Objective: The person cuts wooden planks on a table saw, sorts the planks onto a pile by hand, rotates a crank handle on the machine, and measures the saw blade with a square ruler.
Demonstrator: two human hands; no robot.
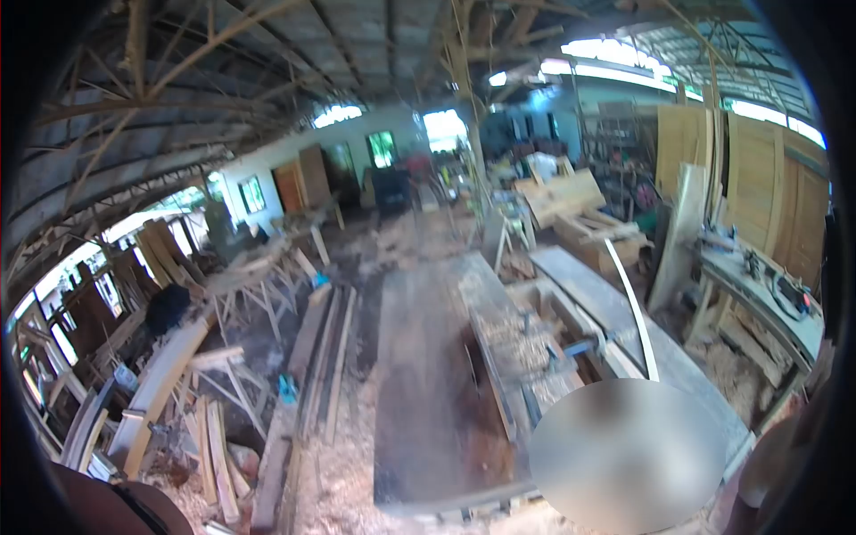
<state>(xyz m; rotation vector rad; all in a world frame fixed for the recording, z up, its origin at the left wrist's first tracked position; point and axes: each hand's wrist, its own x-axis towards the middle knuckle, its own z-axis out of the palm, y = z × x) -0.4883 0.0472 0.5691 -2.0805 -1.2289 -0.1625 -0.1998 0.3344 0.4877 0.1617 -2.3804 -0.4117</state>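
Observation:
Neither my left hand nor my right hand can be made out. Bare skin with a dark band shows at the lower left edge, and more skin at the lower right; the body parts are unclear. Ahead lies a wide dark board (415, 383), partly glossy. Beside it, wood shavings (526, 348) cover a long wooden piece among clamps (581, 346). A thin pale strip (635, 312) curves over a long grey board (669, 361). A blurred oval hides what is at the lower right of the bench.
Long planks (312, 366) lie left of the dark board, beside trestles (239, 379) and a thick beam (165, 388). At right stands a side bench (758, 290) with tools, before wooden panels (753, 178). Shavings litter the floor (343, 481).

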